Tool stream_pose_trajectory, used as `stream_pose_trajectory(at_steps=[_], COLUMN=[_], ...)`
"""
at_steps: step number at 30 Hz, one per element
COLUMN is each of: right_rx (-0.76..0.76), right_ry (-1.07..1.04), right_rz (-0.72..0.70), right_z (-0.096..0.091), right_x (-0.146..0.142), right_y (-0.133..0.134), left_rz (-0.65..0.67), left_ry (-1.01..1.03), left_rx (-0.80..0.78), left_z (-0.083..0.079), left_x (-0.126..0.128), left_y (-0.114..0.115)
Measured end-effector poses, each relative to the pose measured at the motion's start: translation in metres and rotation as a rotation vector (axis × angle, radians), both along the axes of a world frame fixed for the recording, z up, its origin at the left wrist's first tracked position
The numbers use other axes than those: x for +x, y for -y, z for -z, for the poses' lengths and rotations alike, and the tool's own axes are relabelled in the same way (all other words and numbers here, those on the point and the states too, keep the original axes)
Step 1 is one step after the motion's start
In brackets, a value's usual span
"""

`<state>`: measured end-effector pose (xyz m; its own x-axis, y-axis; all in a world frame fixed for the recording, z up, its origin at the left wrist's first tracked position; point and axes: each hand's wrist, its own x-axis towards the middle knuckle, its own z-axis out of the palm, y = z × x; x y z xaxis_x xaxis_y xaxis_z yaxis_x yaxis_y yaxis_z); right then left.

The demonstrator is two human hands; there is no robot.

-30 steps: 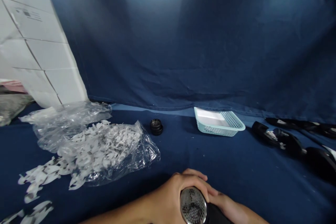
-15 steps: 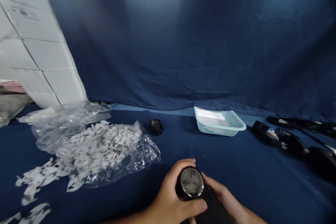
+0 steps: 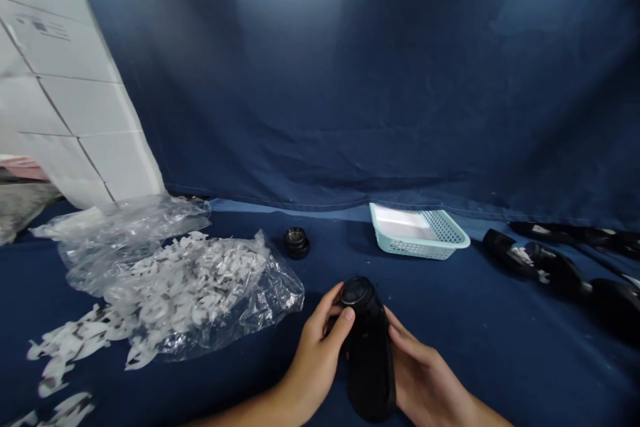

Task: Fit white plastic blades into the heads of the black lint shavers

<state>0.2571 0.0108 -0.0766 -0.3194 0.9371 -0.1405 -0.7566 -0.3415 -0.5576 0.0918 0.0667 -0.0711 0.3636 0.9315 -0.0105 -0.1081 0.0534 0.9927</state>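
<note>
A black handheld device [image 3: 369,347] with a round head lies lengthwise on the blue cloth near the front edge. My left hand [image 3: 315,360] grips its head end, thumb and fingers pinched around the round top. My right hand [image 3: 425,380] cups the body from the right side, fingers curled against it. A small black round cap [image 3: 297,242] sits on the cloth farther back. To the left lies a clear plastic bag [image 3: 200,280] full of small white cut-out pieces.
A light blue mesh basket [image 3: 440,240] stands at the back, right of centre. Several more black devices [image 3: 540,263] lie along the right. Loose white pieces [image 3: 65,347] are scattered at the left front. White boxes [image 3: 75,93] stack up at the far left. A blue curtain hangs behind.
The device has tipped away from me and moved forward: its perforated metal head faced the camera before, now it points toward the back. Both hands followed it onto the cloth.
</note>
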Motion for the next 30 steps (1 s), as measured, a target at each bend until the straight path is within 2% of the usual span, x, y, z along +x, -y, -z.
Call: stream_pose_trajectory(at_steps=[3,7,14,20,30], right_rx=[0.008,0.062,0.063,0.024,0.013], right_ry=[0.082,0.189,0.225,0.157,0.125], right_rz=[0.131,0.246,0.282,0.270,0.274], right_z=[0.004,0.010,0.010,0.011,0.005], right_x=[-0.002,-0.005,-0.007,-0.006,-0.008], right_y=[0.001,0.005,0.004,0.004,0.001], left_rz=[0.061,0.264,0.455,0.397,0.403], left_ry=[0.032,0.053,-0.075,-0.150,-0.074], left_rx=[0.038,0.109,0.242,0.247,0.227], left_z=[-0.001,-0.005,-0.012,-0.009,-0.009], left_x=[0.000,-0.004,-0.013,-0.011,-0.009], left_y=[-0.001,0.000,-0.003,-0.003,-0.003])
